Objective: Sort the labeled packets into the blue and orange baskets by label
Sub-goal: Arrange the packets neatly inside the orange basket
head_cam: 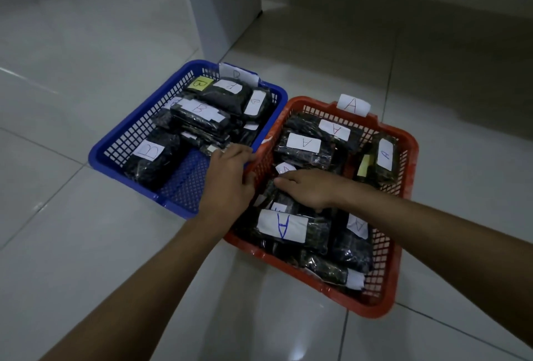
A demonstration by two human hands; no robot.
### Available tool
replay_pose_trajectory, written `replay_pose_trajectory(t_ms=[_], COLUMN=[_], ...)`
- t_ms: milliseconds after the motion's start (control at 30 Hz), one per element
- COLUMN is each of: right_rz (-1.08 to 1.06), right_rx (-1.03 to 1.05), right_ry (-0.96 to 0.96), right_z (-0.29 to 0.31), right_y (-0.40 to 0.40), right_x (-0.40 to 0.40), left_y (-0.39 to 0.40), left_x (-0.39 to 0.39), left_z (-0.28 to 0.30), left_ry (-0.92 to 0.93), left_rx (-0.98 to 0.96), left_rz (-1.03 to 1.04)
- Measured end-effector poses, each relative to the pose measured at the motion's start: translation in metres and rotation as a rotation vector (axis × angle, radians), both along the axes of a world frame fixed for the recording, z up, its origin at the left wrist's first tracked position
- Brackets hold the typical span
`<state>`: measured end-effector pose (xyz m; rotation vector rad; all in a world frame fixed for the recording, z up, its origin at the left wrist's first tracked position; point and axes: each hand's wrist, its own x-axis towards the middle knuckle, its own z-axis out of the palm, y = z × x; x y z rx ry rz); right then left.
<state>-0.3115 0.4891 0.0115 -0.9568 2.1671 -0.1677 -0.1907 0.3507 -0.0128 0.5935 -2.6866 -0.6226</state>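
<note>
Packets (288, 228) in dark wrap, white labels up, split between two baskets at frame centre: B-marked ones piled in the blue basket (115, 150) on the left, A-marked ones filling the orange basket (403, 187) on the right. Paper tags on both far rims (A plain on the orange; the blue one's letter blurred). No packets visible on the floor (86, 245). Left hand (230, 176) over the seam where the baskets touch, fingers bent over the orange rim; whether anything is pinched, cannot tell. Right hand (308, 187) lying palm-down on the A pile, fingers stretched leftward, seemingly pressing, not gripping. Sorting probably near done. Risks from here: dragging on the rim could tip the heaped orange basket and spill packets toward lower centre; some labels lie hidden under others, so a misfiled packet could go unnoticed.
</note>
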Motion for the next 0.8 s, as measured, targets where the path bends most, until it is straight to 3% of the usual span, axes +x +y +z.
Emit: replay_pose_trajectory(t_ms=[100, 433, 800], right_rz=[-0.045, -0.256, -0.394], right_rx=[0.04, -0.112, -0.556], right_ry=[-0.073, -0.29, -0.078], right_z=[-0.003, -0.003, 0.003], right_y=[-0.008, -0.005, 0.017], right_x=[-0.001, -0.008, -0.014], left_y=[-0.002, -0.004, -0.003], left_x=[0.002, 0.004, 0.003], left_z=[-0.001, -0.004, -0.003], left_ry=[-0.01, -0.01, -0.015], left_rx=[-0.001, -0.001, 0.004], left_rz=[-0.02, -0.026, -0.019])
